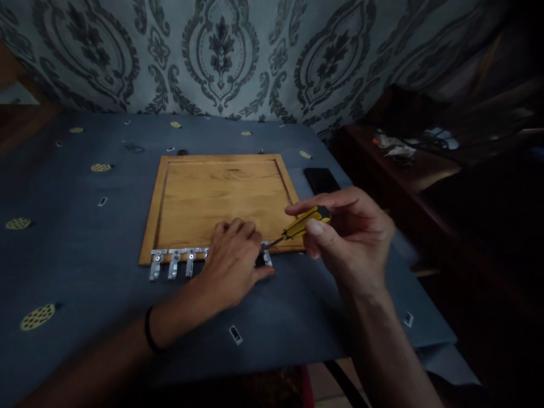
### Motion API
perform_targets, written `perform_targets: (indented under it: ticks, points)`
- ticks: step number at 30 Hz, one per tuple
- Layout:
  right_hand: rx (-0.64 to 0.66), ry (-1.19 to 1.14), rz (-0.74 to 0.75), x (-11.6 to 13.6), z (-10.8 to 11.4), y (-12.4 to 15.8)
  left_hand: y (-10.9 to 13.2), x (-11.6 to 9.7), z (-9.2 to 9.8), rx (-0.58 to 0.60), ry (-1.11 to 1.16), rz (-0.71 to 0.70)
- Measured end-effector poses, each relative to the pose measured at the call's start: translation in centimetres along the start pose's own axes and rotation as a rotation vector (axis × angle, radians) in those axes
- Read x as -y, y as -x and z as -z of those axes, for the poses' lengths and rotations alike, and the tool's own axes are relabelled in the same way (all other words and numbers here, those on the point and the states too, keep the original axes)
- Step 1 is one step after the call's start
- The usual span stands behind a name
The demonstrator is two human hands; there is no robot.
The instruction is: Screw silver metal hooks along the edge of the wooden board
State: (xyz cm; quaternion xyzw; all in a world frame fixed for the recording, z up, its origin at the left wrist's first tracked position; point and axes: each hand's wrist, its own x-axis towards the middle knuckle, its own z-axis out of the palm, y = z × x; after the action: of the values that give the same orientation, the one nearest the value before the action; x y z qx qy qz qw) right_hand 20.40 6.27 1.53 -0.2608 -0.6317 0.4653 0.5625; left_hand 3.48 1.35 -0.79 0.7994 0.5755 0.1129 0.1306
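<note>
A framed wooden board [223,195] lies on the cloth, with several silver metal hooks [174,264] along its near edge. My left hand [233,260] is closed over that edge, fingers curled on the wood and thumb low beside the rightmost hook [267,259]. It covers some of the hooks, and a small dark thing by the thumb is too unclear to name. Between the thumb and fingers of my right hand [355,238] is a yellow and black screwdriver [300,222]. Its shaft slants down left, the tip at or close to the rightmost hook.
A blue-grey tablecloth [85,272] with pineapple prints covers the table. Right of the board lies a flat black object [322,180], perhaps a phone. A patterned curtain [221,56] hangs behind. Dark wooden furniture [395,187] stands to the right, with clutter on it.
</note>
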Motion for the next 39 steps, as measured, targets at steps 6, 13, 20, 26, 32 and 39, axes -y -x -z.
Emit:
perform_targets:
  ticks: [6,13,20,26,32,39]
  points:
    - [0.079,0.109,-0.086,1.4,-0.5,-1.0,0.0,0.0,0.0,0.008,0.010,0.002]
    - [0.223,0.203,-0.071,1.9,-0.6,-1.5,-0.1,-0.1,0.1,0.018,0.000,0.000]
    - [-0.221,0.116,0.136,0.5,-0.8,0.1,0.0,0.0,0.1,0.006,0.024,0.004]
    - [-0.238,0.290,0.167,0.1,-0.1,0.5,-0.1,0.0,0.1,0.017,0.010,-0.004]
    - [-0.223,0.321,0.099,0.3,-0.2,0.6,0.0,0.1,-0.1,-0.004,-0.010,-0.016]
    - [-0.228,0.330,0.070,0.2,-0.2,0.6,0.0,0.0,0.0,-0.007,-0.018,-0.019]
